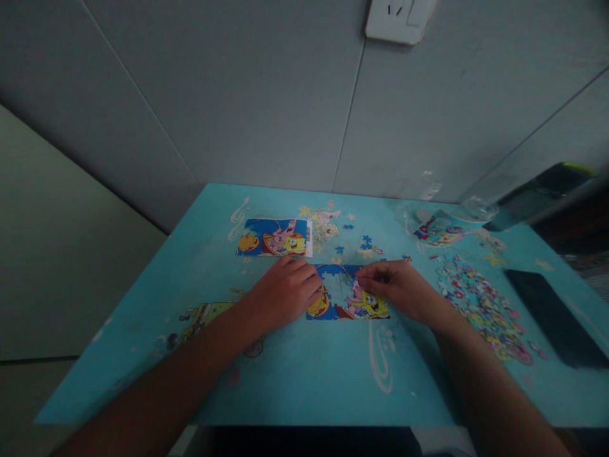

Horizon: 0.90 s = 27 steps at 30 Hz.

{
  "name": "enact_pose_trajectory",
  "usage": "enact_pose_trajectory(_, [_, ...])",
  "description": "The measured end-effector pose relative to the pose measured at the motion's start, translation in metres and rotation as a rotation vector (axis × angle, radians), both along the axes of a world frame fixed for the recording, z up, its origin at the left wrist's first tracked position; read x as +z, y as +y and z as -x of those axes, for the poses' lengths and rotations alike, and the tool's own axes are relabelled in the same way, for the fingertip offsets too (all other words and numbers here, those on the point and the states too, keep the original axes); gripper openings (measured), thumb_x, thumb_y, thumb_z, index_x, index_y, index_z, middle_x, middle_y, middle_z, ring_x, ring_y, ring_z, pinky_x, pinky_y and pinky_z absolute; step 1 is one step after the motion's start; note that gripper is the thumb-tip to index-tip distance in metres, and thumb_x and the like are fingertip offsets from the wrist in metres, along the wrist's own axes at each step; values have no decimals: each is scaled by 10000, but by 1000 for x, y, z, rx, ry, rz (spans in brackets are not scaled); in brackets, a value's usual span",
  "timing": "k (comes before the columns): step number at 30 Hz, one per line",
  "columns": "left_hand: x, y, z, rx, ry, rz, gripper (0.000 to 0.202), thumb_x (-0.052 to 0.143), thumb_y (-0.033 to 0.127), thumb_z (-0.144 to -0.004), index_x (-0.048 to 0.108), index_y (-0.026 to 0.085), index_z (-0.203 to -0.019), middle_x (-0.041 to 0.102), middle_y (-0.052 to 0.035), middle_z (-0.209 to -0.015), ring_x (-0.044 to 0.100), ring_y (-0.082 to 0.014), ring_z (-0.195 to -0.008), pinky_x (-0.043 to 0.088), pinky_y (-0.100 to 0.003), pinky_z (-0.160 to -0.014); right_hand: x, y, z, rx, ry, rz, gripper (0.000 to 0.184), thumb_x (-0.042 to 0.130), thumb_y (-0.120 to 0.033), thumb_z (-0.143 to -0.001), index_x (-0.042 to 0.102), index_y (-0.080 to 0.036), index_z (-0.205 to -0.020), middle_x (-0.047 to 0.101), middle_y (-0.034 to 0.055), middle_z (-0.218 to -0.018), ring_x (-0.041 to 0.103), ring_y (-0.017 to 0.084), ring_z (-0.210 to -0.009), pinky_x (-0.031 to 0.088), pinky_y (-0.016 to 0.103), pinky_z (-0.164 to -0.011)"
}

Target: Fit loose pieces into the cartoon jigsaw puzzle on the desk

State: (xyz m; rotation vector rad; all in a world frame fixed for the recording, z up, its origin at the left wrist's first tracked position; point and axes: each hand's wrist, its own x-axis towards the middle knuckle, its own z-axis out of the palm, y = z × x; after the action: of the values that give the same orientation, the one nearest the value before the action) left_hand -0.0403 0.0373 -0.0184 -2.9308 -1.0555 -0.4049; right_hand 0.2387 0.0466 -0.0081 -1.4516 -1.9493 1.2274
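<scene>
A partly assembled jigsaw puzzle (372, 306) with a cartoon picture lies in front of me, with a gap in its upper middle where the tabletop shows. My left hand (292, 289) rests over its left edge, fingers lightly bent and lying on the pieces. At its upper right, my right hand (392, 284) pinches thumb and forefinger together on a small puzzle piece, mostly hidden by the fingertips. Behind the puzzle lies a reference picture card (280, 237) showing the same scene. Several loose blue puzzle pieces (366, 242) are scattered beyond the puzzle.
A large heap of loose puzzle pieces (480, 308) spreads to the right. Beyond it lies a clear plastic package (445, 228) with a printed label. A dark flat phone-like object (554, 317) is near the right edge. The blue patterned table (323, 387) meets a grey wall (266, 95).
</scene>
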Motion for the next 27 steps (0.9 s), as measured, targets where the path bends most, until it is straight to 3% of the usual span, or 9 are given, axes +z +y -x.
enact_pose_trajectory(16, [-1, 0, 0, -1, 4, -2, 191, 516, 298, -1005, 659, 180, -958, 642, -50, -937, 557, -206, -934, 389, -382, -860, 3, -2, 5, 1, 5, 10, 189, 678, -322, -862, 765, -202, -980, 755, 30, -852, 643, 157, -725, 514, 289, -681])
enact_pose_trajectory(23, [0, -2, -1, -14, -8, -23, 192, 508, 262, -1007, 666, 177, -940, 647, -47, -921, 566, -204, -918, 397, -376, -830, 3, -16, 32, -53, 110, -51, 160, 634, -273, -896, 748, -173, -946, 720, 11, -765, 607, 127, -634, 476, 251, -600])
enact_pose_trajectory(27, [-3, -2, -1, -14, -20, -36, 180, 522, 271, -1000, 673, 180, -963, 647, -44, -912, 570, -202, -904, 410, -378, -833, 1, -26, 45, -63, 130, -142, 158, 622, -236, -908, 746, -197, -998, 745, 7, -814, 625, 127, -645, 483, 251, -610])
